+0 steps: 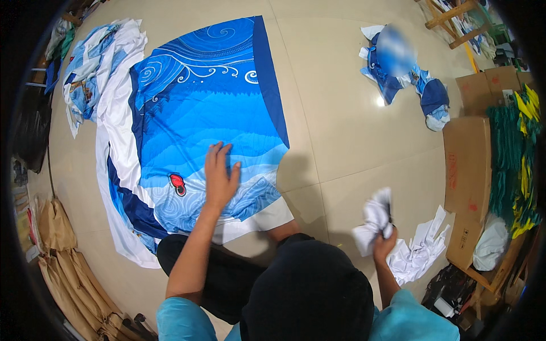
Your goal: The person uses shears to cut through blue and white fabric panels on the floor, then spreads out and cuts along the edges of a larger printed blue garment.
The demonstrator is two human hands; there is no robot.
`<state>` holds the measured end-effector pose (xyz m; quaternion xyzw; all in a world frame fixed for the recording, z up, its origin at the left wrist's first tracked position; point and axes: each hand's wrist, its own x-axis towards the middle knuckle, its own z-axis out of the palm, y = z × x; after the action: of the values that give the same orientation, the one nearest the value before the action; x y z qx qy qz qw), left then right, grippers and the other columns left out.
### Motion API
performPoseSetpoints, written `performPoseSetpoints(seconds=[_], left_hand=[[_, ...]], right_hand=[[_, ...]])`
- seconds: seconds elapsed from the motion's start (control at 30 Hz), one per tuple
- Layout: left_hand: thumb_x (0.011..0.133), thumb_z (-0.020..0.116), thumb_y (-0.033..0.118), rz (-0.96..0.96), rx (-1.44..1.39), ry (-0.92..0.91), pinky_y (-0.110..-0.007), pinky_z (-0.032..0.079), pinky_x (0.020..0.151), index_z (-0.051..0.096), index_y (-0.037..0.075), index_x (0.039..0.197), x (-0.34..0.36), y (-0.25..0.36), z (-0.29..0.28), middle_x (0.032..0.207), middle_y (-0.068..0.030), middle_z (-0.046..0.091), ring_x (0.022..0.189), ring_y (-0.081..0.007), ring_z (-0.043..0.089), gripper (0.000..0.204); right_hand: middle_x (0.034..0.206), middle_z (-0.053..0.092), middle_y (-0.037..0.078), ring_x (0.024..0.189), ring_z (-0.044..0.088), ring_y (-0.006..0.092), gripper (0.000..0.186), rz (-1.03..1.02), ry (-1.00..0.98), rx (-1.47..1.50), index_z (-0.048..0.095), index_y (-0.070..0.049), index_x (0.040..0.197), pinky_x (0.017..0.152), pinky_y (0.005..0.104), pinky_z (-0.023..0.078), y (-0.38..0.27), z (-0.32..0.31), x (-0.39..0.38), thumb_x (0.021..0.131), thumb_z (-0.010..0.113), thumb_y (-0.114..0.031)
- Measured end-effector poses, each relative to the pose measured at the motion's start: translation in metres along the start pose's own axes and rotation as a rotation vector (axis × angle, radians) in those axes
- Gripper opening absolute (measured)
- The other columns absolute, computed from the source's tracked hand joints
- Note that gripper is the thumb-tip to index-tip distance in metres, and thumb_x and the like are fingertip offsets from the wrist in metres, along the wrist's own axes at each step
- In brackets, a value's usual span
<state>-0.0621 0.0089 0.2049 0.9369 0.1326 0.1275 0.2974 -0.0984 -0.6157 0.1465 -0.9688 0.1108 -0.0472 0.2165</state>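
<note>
My left hand (220, 176) lies with its fingers spread on a printed blue fabric panel (210, 119), which is spread over the floor. The panel has white swirls at its far end, a navy strip down its right edge and a white border near me. A small red and black motif (177, 184) shows left of that hand. Off to the right, my right hand (385, 245) is closed around a bunched white cloth (374, 220) with a dark edge, held above the floor. What the dark edge is, I cannot tell.
More white and blue fabric (114, 131) lies heaped along the panel's left side. White scraps (418, 250) lie right of my right hand, and blue scraps (432, 96) lie farther off. Cardboard boxes (466, 170) and stacked green cloth (506, 159) line the right. Brown wrapped bundles (74, 284) stand left.
</note>
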Motion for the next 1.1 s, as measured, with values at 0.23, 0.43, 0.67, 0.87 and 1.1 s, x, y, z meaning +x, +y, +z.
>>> performPoseSetpoints(seconds=[0.23, 0.43, 0.67, 0.87, 1.1], left_hand=[[0.099, 0.072, 0.039, -0.133, 0.221, -0.063, -0.074, 0.015, 0.125, 0.041, 0.009, 0.166, -0.014, -0.027, -0.005, 0.174, -0.0280, 0.026, 0.160, -0.0571, 0.018, 0.079], [0.101, 0.068, 0.041, -0.126, 0.213, -0.072, -0.078, 0.008, 0.124, 0.030, 0.009, 0.171, -0.020, -0.009, 0.032, 0.178, -0.0255, 0.017, 0.162, -0.0574, 0.008, 0.085], [0.098, 0.071, 0.034, -0.010, 0.181, -0.314, -0.074, 0.013, 0.126, 0.034, 0.009, 0.169, -0.039, 0.045, 0.054, 0.179, -0.0193, 0.021, 0.162, -0.0555, 0.011, 0.084], [0.099, 0.069, 0.026, 0.252, 0.068, -0.518, -0.067, 0.021, 0.129, 0.052, 0.007, 0.156, -0.057, 0.081, 0.066, 0.174, -0.0177, 0.034, 0.162, -0.0484, 0.022, 0.063], [0.102, 0.066, 0.018, 0.127, -0.267, -0.243, -0.057, 0.033, 0.125, 0.058, 0.004, 0.147, -0.016, 0.039, 0.025, 0.154, -0.0240, 0.056, 0.147, -0.0459, 0.048, 0.048]], right_hand=[[0.122, 0.064, 0.027, 0.115, 0.061, 0.0434, 0.066, 0.282, 0.277, -0.318, 0.055, 0.012, 0.133, 0.107, 0.0512, 0.046, 0.024, -0.082, 0.019, 0.090, 0.087, -0.027], [0.108, 0.068, 0.013, 0.103, 0.064, 0.0275, 0.045, -0.039, 0.027, 0.279, 0.065, 0.003, 0.117, 0.097, 0.0409, 0.052, -0.114, 0.016, 0.054, 0.089, 0.089, -0.024], [0.113, 0.072, 0.021, 0.106, 0.072, 0.0381, 0.055, -0.464, -0.294, 0.575, 0.065, 0.002, 0.122, 0.093, 0.0445, 0.056, -0.382, 0.134, 0.089, 0.083, 0.093, -0.024], [0.119, 0.070, 0.022, 0.112, 0.066, 0.0424, 0.065, -0.865, -0.225, 0.474, 0.063, 0.003, 0.131, 0.097, 0.0500, 0.052, -0.473, 0.183, 0.142, 0.084, 0.091, -0.033], [0.122, 0.070, 0.024, 0.115, 0.065, 0.0451, 0.068, -0.902, -0.136, 0.371, 0.061, 0.003, 0.133, 0.100, 0.0521, 0.051, -0.436, 0.206, 0.223, 0.087, 0.088, -0.039]])
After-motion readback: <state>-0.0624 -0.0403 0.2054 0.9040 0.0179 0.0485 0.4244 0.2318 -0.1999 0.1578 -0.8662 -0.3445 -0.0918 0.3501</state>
